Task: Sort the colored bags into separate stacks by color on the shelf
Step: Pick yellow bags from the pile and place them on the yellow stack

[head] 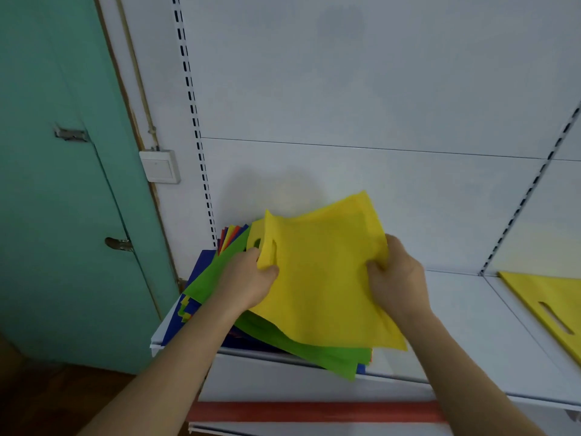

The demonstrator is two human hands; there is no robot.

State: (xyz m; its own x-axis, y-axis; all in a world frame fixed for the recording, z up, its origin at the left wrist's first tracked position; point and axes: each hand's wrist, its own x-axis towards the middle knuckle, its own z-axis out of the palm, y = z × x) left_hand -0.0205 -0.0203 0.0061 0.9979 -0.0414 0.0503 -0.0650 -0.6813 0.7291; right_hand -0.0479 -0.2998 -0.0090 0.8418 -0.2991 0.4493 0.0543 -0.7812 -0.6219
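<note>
Yellow non-woven fabric fills the middle of the view: a flat yellow bag with a cut-out handle slot [317,278] is held above the mixed pile of coloured bags [220,278] at the left end of the white metal shelf [456,309]. The left hand [251,284] pinches the bag's handle end, thumb on top and fingers curled under the cloth. The right hand [396,272] grips the opposite edge, fingers folded round it. A green bag [314,350] lies directly beneath, its corner hanging over the shelf's front lip, with blue, orange and red edges fanned out behind.

Well apart to the right, past the shelf divider, lies another yellow bag with a slot handle [547,303], which looks like the start of the yellow stack. The step in hand appears to be carrying the held bag there. To do it well, lift it clear so the green bag is not dragged off the lip, keep both edges taut so the cloth stays flat, and lay it squarely, slot over slot.
</note>
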